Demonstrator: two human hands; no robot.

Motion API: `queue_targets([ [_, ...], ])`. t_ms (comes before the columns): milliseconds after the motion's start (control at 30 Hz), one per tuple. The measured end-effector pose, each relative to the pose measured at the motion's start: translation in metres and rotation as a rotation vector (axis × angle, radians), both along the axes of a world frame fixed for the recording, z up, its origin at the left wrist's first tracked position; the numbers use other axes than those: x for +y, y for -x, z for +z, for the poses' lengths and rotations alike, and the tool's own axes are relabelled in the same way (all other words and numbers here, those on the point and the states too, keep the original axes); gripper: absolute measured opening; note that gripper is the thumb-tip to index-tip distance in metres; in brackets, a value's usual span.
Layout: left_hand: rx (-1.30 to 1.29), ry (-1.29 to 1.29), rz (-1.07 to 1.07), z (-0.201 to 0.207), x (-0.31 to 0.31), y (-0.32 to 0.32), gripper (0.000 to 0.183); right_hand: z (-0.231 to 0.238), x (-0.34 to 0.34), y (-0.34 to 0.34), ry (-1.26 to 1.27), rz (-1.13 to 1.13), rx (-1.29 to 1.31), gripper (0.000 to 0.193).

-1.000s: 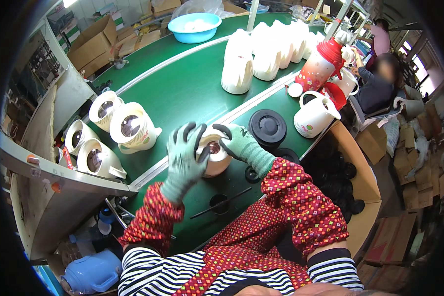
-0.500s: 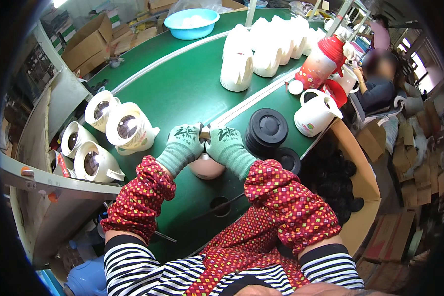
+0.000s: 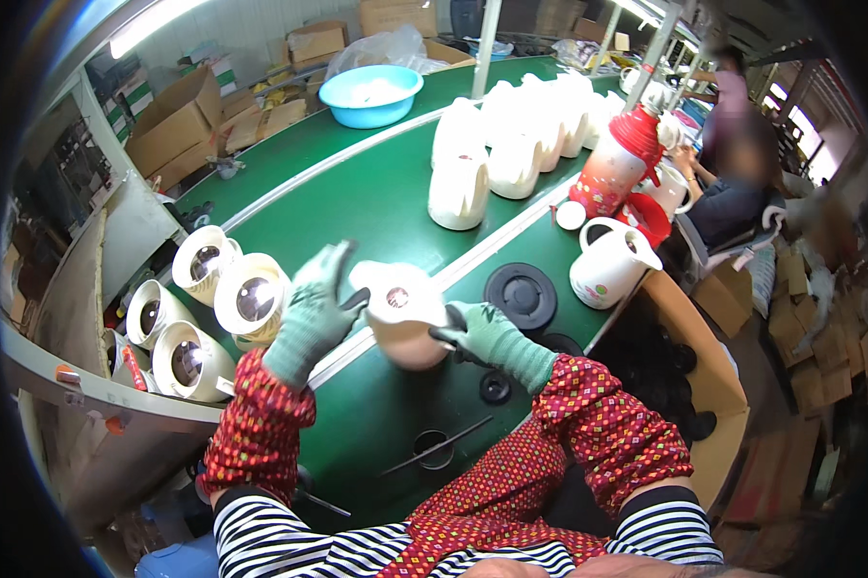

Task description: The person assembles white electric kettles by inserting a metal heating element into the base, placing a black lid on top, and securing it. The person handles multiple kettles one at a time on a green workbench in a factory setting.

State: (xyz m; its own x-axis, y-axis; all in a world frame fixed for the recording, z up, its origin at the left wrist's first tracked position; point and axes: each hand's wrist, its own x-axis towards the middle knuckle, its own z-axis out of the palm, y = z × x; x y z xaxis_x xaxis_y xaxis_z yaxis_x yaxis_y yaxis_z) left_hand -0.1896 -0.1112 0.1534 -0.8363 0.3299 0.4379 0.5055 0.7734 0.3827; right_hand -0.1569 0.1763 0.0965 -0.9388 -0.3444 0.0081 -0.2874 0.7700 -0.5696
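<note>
Left hand (image 3: 311, 313): gloved in green with dark fingertips, spread wide between thumb and fingers, just left of the cream jug (image 3: 410, 332); touching or apart, cannot tell.
Right hand (image 3: 487, 335): gloved alike, bent narrow at the fingers, right up against the right side of the cream jug; firmly gripping or only touching, cannot tell.
Cream jug: between the 2 hands, over the near end of the pale rail (image 3: 497, 243), turned with its round mouth upward; resting on the green table (image 3: 357, 433) or lifted, cannot tell.
Left group: 4 pale jugs (image 3: 252, 299), clustered near the table's left edge, showing shiny insides.
Black lid (image 3: 521, 297): lying flat, beyond the right hand.
Small black ring (image 3: 495, 387): lying below the right hand.
Thin rod (image 3: 461, 433): lying across a dark round shape near the apron.
Floral jug (image 3: 612, 268): standing right of the black lid, near the red flask (image 3: 619, 164).
</note>
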Motion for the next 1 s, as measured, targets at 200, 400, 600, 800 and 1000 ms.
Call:
queue_targets([
  [200,0.177,0.250,0.514,-0.043,-0.096,-0.057,0.103,-0.052,-0.018,0.125,0.209,-0.237,0.161,0.048],
  [400,-0.248,0.347,0.705,-0.074,-0.134,-0.067,0.076,-0.045,-0.046,0.185,0.858,-0.440,-0.526,0.047],
  [600,-0.010,0.247,0.562,-0.115,-0.153,-0.037,0.051,-0.043,-0.051,0.129,0.588,-0.419,-0.569,0.069],
  [800,0.157,0.173,0.175,-0.062,-0.099,-0.076,0.046,0.055,-0.083,0.007,0.587,-0.155,-0.786,0.108],
  [1000,0.227,0.281,-0.199,0.026,-0.015,-0.159,0.050,0.042,-0.045,-0.064,0.917,0.130,-0.681,0.087],
])
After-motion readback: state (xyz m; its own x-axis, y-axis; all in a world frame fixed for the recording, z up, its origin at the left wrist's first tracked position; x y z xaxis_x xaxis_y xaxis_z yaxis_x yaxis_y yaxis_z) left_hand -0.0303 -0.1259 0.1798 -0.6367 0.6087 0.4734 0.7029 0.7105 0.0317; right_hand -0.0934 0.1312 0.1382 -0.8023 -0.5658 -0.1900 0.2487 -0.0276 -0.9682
